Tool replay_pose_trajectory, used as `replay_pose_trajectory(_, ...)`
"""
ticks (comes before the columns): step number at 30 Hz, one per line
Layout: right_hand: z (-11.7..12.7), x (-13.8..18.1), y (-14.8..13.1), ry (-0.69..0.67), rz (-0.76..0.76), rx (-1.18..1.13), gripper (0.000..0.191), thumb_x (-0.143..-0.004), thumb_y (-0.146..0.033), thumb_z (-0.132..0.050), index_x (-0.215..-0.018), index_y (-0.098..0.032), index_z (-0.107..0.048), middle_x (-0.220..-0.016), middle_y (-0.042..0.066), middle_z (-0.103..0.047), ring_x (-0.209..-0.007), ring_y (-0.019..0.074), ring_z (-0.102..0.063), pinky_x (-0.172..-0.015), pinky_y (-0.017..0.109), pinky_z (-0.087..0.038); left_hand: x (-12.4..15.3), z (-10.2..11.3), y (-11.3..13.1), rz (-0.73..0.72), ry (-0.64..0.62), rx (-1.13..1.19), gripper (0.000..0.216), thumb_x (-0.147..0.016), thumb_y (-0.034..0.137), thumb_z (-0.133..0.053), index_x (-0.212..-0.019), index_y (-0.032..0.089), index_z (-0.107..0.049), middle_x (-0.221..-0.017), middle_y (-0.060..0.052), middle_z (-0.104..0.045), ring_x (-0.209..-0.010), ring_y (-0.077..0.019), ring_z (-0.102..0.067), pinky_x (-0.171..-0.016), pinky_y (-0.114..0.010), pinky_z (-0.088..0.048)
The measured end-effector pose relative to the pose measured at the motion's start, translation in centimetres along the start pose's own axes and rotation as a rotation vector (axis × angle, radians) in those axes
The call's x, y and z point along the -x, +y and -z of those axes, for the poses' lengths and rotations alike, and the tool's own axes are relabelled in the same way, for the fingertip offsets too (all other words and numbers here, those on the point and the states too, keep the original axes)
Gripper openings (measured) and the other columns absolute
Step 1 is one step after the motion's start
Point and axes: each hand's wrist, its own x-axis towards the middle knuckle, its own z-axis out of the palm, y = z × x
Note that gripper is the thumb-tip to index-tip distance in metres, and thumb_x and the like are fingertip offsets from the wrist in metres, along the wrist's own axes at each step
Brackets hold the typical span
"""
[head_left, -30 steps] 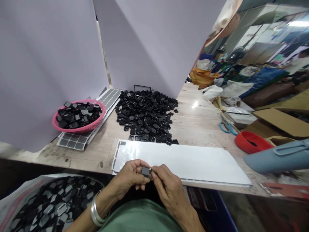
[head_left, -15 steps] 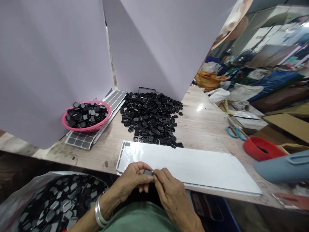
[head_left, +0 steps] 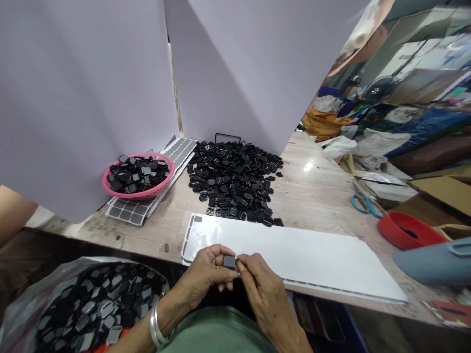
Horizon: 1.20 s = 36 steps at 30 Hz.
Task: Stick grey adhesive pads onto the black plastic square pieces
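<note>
A small black rounded-rectangle piece [head_left: 230, 262] with a dark grey face is pinched between the thumb and fingers of my left hand [head_left: 209, 267]. My right hand [head_left: 259, 277] grips the same piece at its right edge, its thumb and forefinger closed there. Both hands are just over the near edge of a white sheet [head_left: 294, 245], which has a column of grey rounded stickers along its left end. Beyond the sheet a heap of loose black pieces [head_left: 235, 179] lies on the table.
To the left, a pink basket [head_left: 171, 179] of black pieces rests on grey sticker sheets [head_left: 127, 211]. A plastic-lined container [head_left: 22, 314] of pieces stands lower left. Scissors [head_left: 364, 203], a red bowl [head_left: 408, 230] and a blue-grey container [head_left: 434, 262] lie right. Another person's arm [head_left: 14, 213] shows left.
The view has shifted slightly, so things sit a little farther right. The piece between my fingers now turns its grey face more toward me. Another person's arm has appeared at the left edge.
</note>
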Motion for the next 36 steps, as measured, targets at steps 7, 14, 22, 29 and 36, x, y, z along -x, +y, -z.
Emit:
replay_pose_trajectory(7,-0.3,0.1,0.1,-0.028,-0.026,0.027,0.019,-0.098,-0.022,-0.037,-0.094,-0.022,-0.055,-0.08,0.002,-0.055,-0.069,0.0156,-0.057,-0.062,0.027,-0.045,0.1,0.2,-0.6,-0.012,0.01,0.023,0.044,-0.061,0.021,-0.08,-0.095,0.012,-0.055,-0.07,-0.001,-0.064,-0.049,-0.0072,-0.057,-0.041,-0.014,-0.035)
replay_pose_trajectory(14,0.2,-0.3,0.2,-0.052,-0.004,0.069,0.02,-0.097,-0.024,-0.037,-0.096,-0.021,-0.056,-0.082,0.003,-0.058,-0.07,0.0157,-0.059,-0.06,0.026,-0.045,-0.2,0.1,-0.6,-0.047,0.034,-0.079,0.045,-0.06,0.025,-0.082,-0.093,0.013,-0.054,-0.065,0.0,-0.063,-0.047,-0.0089,-0.057,-0.041,-0.015,-0.037)
replay_pose_trajectory(22,0.3,-1.0,0.8,-0.053,-0.02,0.081,0.02,-0.093,-0.027,-0.042,-0.078,-0.021,-0.054,-0.074,0.002,-0.059,-0.064,0.0151,-0.057,-0.056,0.025,-0.041,0.0,0.1,-0.5,-0.015,0.008,-0.03,0.045,-0.06,0.023,-0.082,-0.093,0.013,-0.054,-0.066,0.0,-0.065,-0.047,-0.0088,-0.058,-0.041,-0.015,-0.037)
replay_pose_trajectory(29,0.1,-0.4,1.3,0.011,-0.044,0.008,0.02,-0.093,-0.028,-0.044,-0.079,-0.02,-0.054,-0.072,0.001,-0.056,-0.061,0.0136,-0.054,-0.055,0.025,-0.039,-0.3,-0.4,-0.5,-0.002,0.014,-0.035,0.046,-0.059,0.024,-0.081,-0.093,0.013,-0.054,-0.064,0.001,-0.064,-0.046,-0.0095,-0.057,-0.04,-0.016,-0.036)
replay_pose_trajectory(36,1.4,-0.4,1.9,0.139,-0.033,0.042,0.019,-0.094,-0.028,-0.045,-0.079,-0.02,-0.053,-0.068,0.0,-0.054,-0.058,0.0132,-0.051,-0.055,0.026,-0.039,-0.2,0.3,-1.3,-0.192,0.187,-0.428,0.026,-0.073,0.021,-0.068,-0.097,0.016,-0.06,-0.063,0.002,-0.06,-0.053,-0.0098,-0.055,-0.047,-0.018,-0.039)
